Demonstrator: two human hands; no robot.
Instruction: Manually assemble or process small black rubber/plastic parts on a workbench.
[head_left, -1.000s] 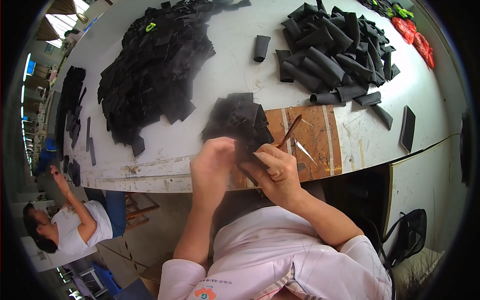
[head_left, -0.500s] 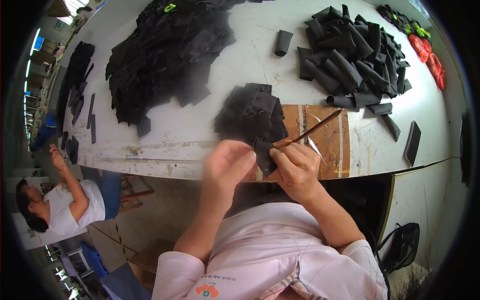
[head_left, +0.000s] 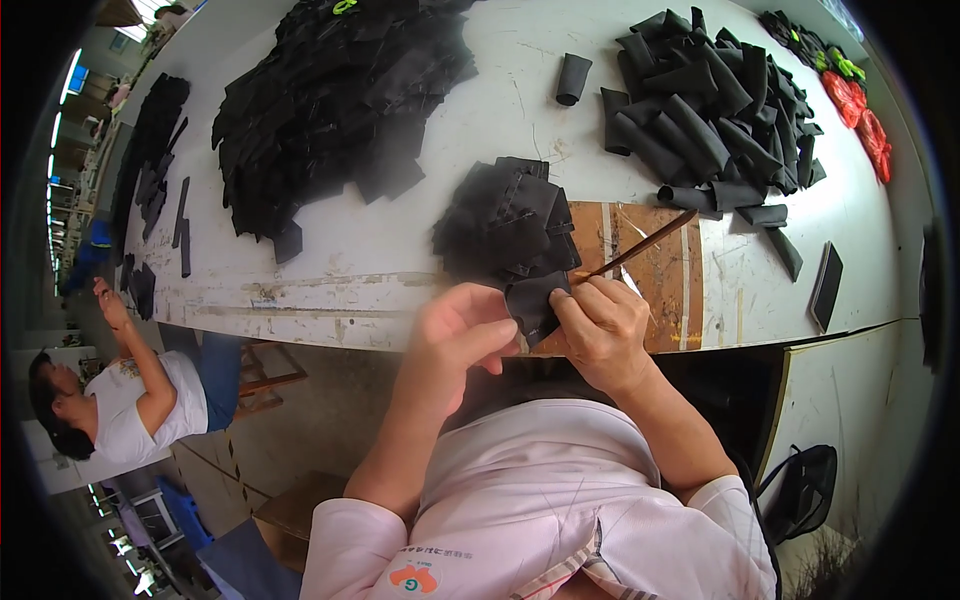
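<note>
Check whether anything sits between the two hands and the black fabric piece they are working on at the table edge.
Nothing visible does. The left hand and right hand both touch the black fabric piece directly. The right hand also holds a thin wooden stick, angled up and away. The small pile of black pieces lies just behind, not between.

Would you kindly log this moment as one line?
left hand: grips black fabric piece | right hand: grips piece, holds thin stick | table: black piles

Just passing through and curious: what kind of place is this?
Probably a small workshop or factory for hand piecework. A long worn white worktable bears heaps of flat black fabric pieces and rolled black pieces, and another worker sits alongside.
</note>
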